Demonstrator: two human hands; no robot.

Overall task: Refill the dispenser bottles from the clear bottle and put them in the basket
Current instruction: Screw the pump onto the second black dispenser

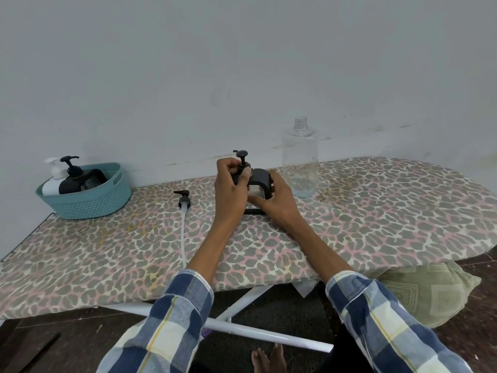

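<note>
We take the dark bottle (pixel 259 191) in the middle of the board (pixel 376 211) as our landmark. Far to its left, at the board's end, stands the basket (pixel 88 200), and in it already lie a white bottle (pixel 52 184) and a black bottle (pixel 71 181). Between the basket and the dark bottle, a loose pump (pixel 183 201) lies flat on the cover, with its white tube running toward us.

At the dark bottle itself, our left hand (pixel 231 189) has its fingers and thumb curled around the pump head (pixel 242 160) on the bottle's neck. Our right hand (pixel 277 203) grips the bottle's right side, fingers wrapped on its body, and keeps it upright on the board. Just right of it and a little behind stands the clear bottle (pixel 299 160), uncapped and nearly empty.

We judge that this step is screwing the pump on the refilled bottle, though unscrewing would look the same. The next move calls for a firm turn of the collar with the bottle held steady, then a carry left to the basket.
</note>
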